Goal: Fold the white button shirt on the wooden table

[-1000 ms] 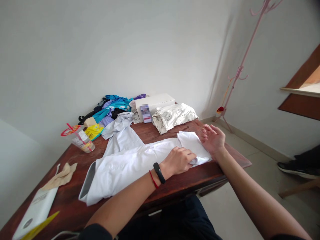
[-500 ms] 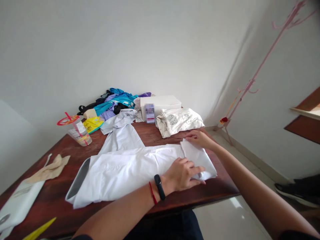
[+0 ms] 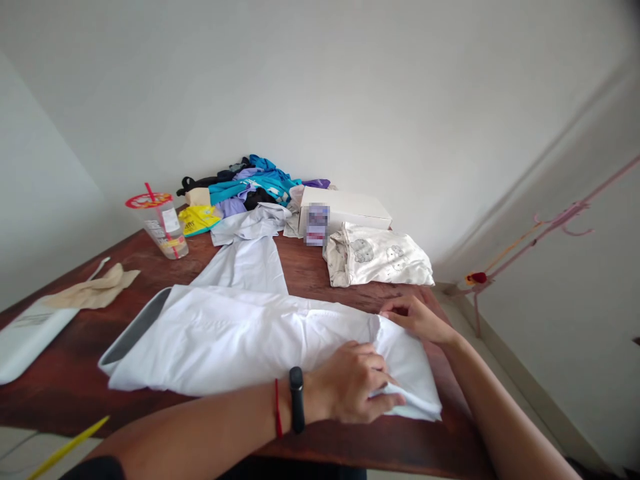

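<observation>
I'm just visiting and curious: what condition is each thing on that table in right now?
White shirt: spread flat, right end folded over.
Left hand: pinching the near folded edge.
Right hand: fingertips on the far folded corner.
Patterned garment: folded.
Coloured clothes: heaped, unfolded.
Cup: upright, lidded, straw in.
White box: closed.
</observation>
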